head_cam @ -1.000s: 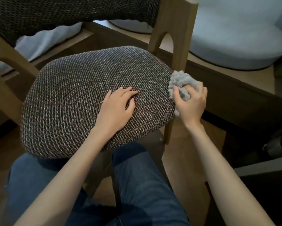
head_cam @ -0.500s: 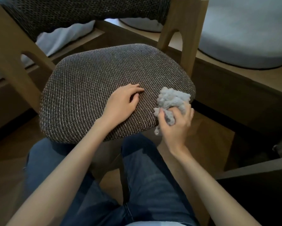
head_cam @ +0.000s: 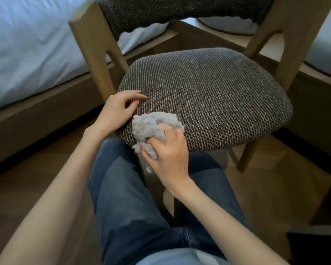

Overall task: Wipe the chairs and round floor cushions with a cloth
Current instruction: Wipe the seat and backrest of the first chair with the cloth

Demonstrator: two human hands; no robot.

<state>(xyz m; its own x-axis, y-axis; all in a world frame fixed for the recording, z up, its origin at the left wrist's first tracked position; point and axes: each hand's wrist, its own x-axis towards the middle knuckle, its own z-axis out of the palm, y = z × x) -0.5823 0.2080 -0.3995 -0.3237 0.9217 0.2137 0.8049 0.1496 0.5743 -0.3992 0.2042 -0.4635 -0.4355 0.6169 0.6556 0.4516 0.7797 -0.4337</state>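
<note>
Now cloth (head_cam: 153, 129) dragged across chair seat (head_cam: 218, 96) front to left corner, gripped in right hand (head_cam: 168, 157); left hand (head_cam: 116, 109) laid relaxed alongside; front edge judged done

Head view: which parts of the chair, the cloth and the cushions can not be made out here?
Dark woven backrest: top cut off by the upper edge, head view.
Grey fluffy cloth: partly bunched inside the right hand, head view; its full shape is hidden.
Pale round floor cushion: head view, cut by the right edge, partly behind the wooden chair post.
</note>
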